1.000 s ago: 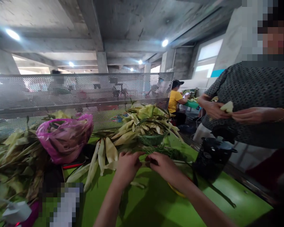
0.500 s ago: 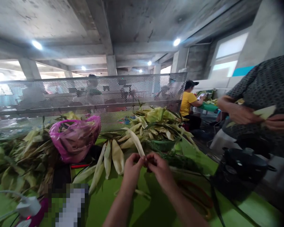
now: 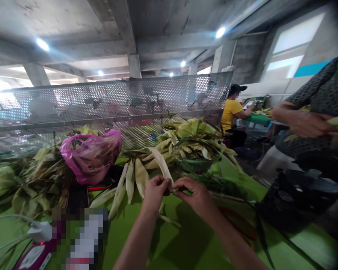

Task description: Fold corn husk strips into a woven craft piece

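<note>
Between my two hands a pale corn husk (image 3: 161, 162) stands up at a slant, its lower end pinched near the table. My left hand (image 3: 155, 189) grips that end between thumb and fingers. From the other side, my right hand (image 3: 193, 193) pinches the same end, thumb and forefinger close together. Just left of my hands several husks (image 3: 131, 180) lie fanned out on the green table (image 3: 183, 247). Behind them rises a big heap of corn husks (image 3: 194, 131), partly over a green basket (image 3: 195, 165).
A pink plastic bag (image 3: 91, 157) stands left beside more husks (image 3: 36, 180). Nearer are a white charger (image 3: 39, 231) on a purple power strip (image 3: 33, 255) and a blurred-out phone-like object (image 3: 86, 238). At right, a black pot (image 3: 301, 198) stands before a co-worker's hands (image 3: 312, 125).
The view has shifted slightly, moving the right-hand things further right. My right hand's fingers have spread a little from the left hand; the husk stays held. The co-worker's leaf has moved right.
</note>
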A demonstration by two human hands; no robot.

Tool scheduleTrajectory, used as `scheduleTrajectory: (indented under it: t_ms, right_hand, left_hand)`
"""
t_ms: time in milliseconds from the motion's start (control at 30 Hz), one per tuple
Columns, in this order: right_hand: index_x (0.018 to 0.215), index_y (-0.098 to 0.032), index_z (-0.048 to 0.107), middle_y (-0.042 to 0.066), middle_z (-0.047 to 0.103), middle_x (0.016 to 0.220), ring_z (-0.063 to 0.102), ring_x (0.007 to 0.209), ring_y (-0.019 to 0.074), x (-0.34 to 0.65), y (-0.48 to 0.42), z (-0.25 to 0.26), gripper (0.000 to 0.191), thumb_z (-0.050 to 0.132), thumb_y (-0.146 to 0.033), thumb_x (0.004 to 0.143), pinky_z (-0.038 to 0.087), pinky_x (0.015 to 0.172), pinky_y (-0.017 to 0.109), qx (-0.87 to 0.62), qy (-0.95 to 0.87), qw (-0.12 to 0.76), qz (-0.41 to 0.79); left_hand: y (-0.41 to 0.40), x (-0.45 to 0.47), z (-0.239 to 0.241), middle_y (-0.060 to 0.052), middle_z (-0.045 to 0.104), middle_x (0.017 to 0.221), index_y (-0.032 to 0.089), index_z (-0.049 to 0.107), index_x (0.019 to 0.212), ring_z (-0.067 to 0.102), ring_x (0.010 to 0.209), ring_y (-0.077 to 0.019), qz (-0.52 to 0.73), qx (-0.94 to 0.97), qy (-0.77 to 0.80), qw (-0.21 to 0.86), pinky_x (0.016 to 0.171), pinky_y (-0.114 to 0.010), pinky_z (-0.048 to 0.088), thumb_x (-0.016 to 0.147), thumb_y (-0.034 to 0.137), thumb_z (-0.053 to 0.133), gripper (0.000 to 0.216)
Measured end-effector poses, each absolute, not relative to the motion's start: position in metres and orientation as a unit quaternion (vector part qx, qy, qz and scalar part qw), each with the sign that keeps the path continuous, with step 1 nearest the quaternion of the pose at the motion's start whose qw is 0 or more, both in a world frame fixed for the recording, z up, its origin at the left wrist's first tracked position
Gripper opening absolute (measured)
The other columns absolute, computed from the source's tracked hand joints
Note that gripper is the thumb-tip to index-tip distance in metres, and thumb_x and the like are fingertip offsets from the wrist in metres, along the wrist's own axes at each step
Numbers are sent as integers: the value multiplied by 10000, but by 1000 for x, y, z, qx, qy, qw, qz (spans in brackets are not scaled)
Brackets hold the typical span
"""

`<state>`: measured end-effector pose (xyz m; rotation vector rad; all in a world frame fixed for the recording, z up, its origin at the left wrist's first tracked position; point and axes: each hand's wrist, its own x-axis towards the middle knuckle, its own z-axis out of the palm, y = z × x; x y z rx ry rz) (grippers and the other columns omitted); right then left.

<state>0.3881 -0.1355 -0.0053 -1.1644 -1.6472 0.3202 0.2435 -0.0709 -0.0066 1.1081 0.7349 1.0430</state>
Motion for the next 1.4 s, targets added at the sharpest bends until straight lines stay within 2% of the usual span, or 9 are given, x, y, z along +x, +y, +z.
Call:
scheduleTrajectory:
  t_ms: [100, 333, 567, 733, 833, 1000, 1167, 1400]
  right_hand:
    - [832, -240, 713, 13, 693, 834, 658, 811, 191, 389, -136, -4, 19, 698, -235, 821, 492, 764, 299, -494, -684, 522, 126]
    - [749, -213, 676, 10, 644, 757, 618, 741, 184, 387, -138, -1, 78, 682, -268, 803, 470, 696, 290, -534, -650, 525, 127]
    - [746, -211, 604, -17, 610, 677, 579, 648, 164, 383, -139, -1, 91, 669, -275, 745, 464, 614, 267, -563, -569, 573, 176]
    - [769, -211, 629, -8, 629, 718, 589, 695, 166, 385, -141, 3, 73, 674, -267, 757, 484, 666, 274, -545, -577, 582, 177]
    - [825, -214, 686, 13, 672, 778, 619, 752, 179, 387, -143, 7, 77, 666, -285, 805, 505, 718, 293, -520, -605, 576, 179]
    - [842, -240, 732, 25, 697, 851, 648, 838, 198, 393, -143, 7, 50, 708, -237, 799, 510, 801, 319, -489, -659, 557, 124]
    - [858, -251, 731, 23, 709, 845, 660, 820, 201, 395, -142, 3, 42, 707, -264, 826, 515, 785, 319, -501, -673, 536, 95]
    - [783, -228, 689, 23, 685, 791, 635, 768, 193, 393, -143, 6, 73, 677, -278, 834, 504, 733, 306, -537, -643, 537, 96]
  left_hand:
    - [-72, 243, -6, 17, 590, 526, 139, 635, 650, 485, 466, -72, 459, 492, 323, 666, 504, -205, 401, 574, 489, 823, 405]
    - [-73, 245, -6, 5, 618, 551, 135, 651, 659, 527, 473, -78, 447, 502, 312, 672, 515, -209, 439, 571, 489, 838, 409]
    - [-78, 246, -5, -24, 662, 602, 123, 684, 693, 587, 534, -101, 421, 489, 282, 710, 591, -233, 490, 546, 443, 882, 404]
    - [-79, 244, -5, -33, 681, 651, 122, 684, 697, 626, 595, -121, 408, 457, 258, 747, 673, -265, 520, 493, 356, 926, 394]
    - [-80, 244, -2, -24, 673, 646, 120, 681, 688, 620, 586, -112, 416, 435, 257, 756, 670, -259, 522, 484, 334, 931, 386]
    - [-81, 243, -1, -23, 674, 625, 119, 671, 665, 601, 556, -104, 417, 414, 270, 763, 628, -245, 508, 448, 320, 937, 398]
    - [-81, 242, -3, -27, 677, 622, 114, 691, 699, 585, 541, -92, 411, 420, 284, 757, 593, -223, 471, 483, 328, 921, 381]
    - [-84, 245, 0, -40, 681, 639, 125, 699, 680, 609, 586, -126, 428, 452, 283, 730, 647, -255, 488, 521, 371, 904, 358]
